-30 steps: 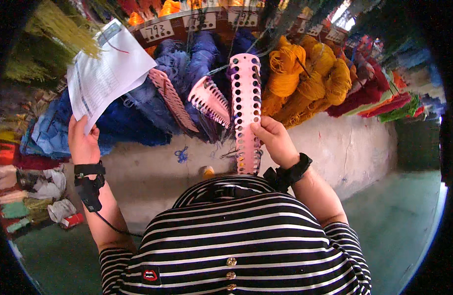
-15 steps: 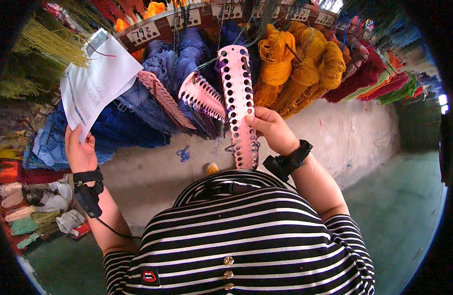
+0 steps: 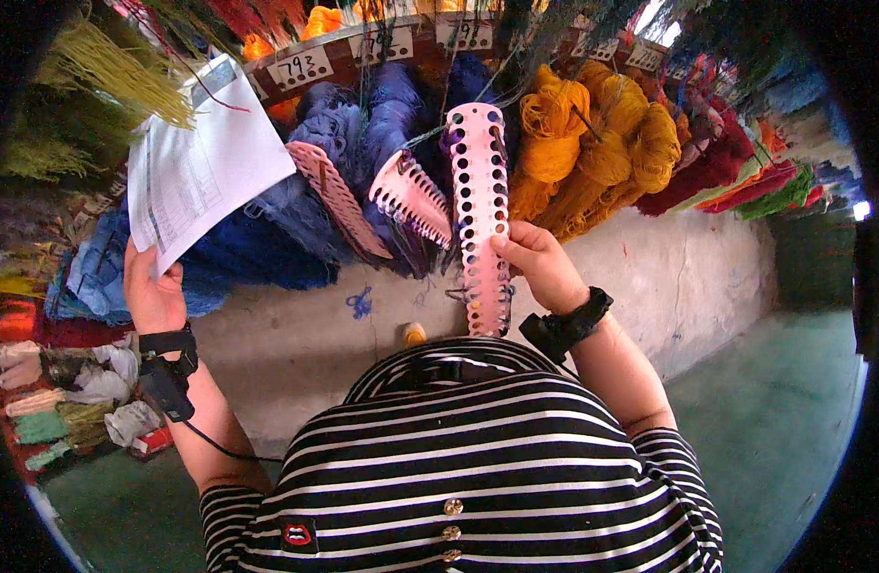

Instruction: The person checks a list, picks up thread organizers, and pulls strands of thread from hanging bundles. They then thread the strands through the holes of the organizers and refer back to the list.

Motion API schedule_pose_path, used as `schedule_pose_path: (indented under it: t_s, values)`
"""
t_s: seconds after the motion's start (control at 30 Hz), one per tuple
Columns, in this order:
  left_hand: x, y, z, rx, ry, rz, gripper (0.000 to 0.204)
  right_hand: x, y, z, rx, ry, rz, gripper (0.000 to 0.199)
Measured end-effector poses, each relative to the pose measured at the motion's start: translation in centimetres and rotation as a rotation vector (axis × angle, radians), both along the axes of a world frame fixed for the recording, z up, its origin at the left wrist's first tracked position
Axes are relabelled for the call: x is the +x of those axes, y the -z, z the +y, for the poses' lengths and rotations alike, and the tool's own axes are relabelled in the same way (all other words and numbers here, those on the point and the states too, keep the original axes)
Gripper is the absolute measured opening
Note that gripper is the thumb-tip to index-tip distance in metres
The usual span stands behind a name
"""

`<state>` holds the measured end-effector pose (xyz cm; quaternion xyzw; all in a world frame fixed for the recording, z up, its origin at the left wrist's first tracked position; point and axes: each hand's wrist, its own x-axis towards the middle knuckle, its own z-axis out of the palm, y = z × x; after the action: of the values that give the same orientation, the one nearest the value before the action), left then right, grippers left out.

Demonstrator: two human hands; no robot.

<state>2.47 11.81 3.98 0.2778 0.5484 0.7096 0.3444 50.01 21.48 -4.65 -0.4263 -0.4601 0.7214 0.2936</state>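
Observation:
My left hand (image 3: pixel 156 286) pinches the lower corner of a white paper sheet (image 3: pixel 205 162) printed with a table. Closed on the right edge of a long pink strip (image 3: pixel 474 205) is my right hand (image 3: pixel 542 263); the thumb lies on its face and the other fingers are behind it. Rows of round holes run along both of the strip's edges, and dark threads are tied at some of them. Left of it hang a shorter, curled pink holed strip (image 3: pixel 411 199) and another pink strip (image 3: pixel 339 201) seen at a slant, neither touched by my hands.
Blue yarn hanks (image 3: pixel 296 229) hang behind the strips, with orange-yellow hanks (image 3: pixel 592 143) to the right and crimson ones (image 3: pixel 711 148) beyond. A dark red rail (image 3: pixel 349 50) with number labels runs above. Folded yarn bundles (image 3: pixel 72 401) lie at lower left. Blue thread scraps (image 3: pixel 360 304) lie on the pale floor.
The whole scene sits slightly further right and lower, as the view has shifted. Both hands keep their grip on the sheet and the long strip.

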Motion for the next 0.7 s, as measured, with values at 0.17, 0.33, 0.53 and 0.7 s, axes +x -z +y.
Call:
schedule_pose_path:
  t_s: [0.17,0.33,0.53,0.7]
  values:
    - [-0.6,0.5,-0.6,0.020,-0.020,0.011,0.047,0.3,0.4,0.1,0.041,0.008,-0.043,0.018]
    - [0.1,-0.4,-0.5,-0.016,-0.034,-0.008,0.050,0.5,0.8,0.1,0.046,-0.012,-0.080,0.017]
    - [-0.1,7.5,-3.4,-0.170,-0.364,-0.293,0.007,0.1,-0.4,-0.1,0.039,-0.008,-0.057,0.019]
    - [13.4,7.6,-1.2,-0.610,0.602,0.184,0.021,0.0,-0.1,0.2,0.041,-0.023,-0.058,0.019]
